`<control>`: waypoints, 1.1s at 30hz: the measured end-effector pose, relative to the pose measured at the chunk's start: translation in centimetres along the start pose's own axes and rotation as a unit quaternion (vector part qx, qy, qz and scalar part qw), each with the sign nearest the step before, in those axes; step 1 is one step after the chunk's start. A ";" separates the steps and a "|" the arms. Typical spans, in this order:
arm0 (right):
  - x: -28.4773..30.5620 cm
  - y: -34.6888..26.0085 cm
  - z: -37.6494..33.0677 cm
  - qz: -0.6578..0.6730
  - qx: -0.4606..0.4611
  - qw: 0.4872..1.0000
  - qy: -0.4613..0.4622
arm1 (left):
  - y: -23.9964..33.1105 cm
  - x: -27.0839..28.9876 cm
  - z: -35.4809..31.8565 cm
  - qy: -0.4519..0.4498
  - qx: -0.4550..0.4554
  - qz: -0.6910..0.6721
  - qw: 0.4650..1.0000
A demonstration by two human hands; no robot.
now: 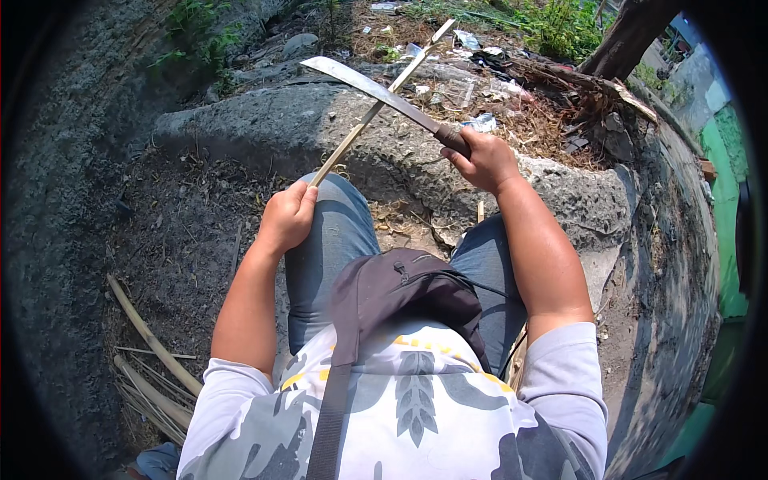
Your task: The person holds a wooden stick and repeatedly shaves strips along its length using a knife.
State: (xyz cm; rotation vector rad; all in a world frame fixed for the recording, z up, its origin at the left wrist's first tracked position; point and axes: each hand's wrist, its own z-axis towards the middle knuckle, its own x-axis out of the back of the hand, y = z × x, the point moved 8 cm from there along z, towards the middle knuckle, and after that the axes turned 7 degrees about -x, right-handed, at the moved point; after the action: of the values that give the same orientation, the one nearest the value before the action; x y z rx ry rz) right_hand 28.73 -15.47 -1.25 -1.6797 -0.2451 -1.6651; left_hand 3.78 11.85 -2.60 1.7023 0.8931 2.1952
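Observation:
My left hand (288,216) is closed round the lower end of a long, narrow wooden strip (352,138), just over my left knee. The strip slants up and to the right, its far end in the air above the littered ground. In my right hand (485,162) is the dark handle of a machete (360,82). Its long, slightly curved blade points up and to the left and crosses the strip near the middle. Whether the edge bites into the wood or only lies against it I cannot tell.
A rough stone ledge (240,112) runs across in front of my knees. Behind it lie litter and dry twigs, with a tree trunk (632,36) at the far right. Curved poles and thin strips (152,388) lie at my left. A dark bag (400,296) rests on my lap.

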 end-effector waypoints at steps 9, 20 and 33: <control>0.5 0.4 0.7 -0.022 0.058 0.998 0.017 | 0.4 -0.1 -0.1 -0.010 0.008 -0.007 1.000; 0.2 -2.3 -0.8 -0.016 0.058 0.998 0.031 | 0.1 -0.1 -0.2 0.020 -0.007 -0.027 0.999; 1.1 0.2 0.0 -0.025 0.019 0.999 0.041 | 0.7 0.0 0.2 -0.008 0.006 -0.007 1.000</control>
State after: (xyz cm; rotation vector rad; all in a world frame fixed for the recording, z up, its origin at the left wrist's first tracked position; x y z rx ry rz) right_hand 28.96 -16.01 -0.30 -1.5842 -0.2795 -1.7516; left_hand 4.08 11.38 -2.14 1.7112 0.9127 2.1695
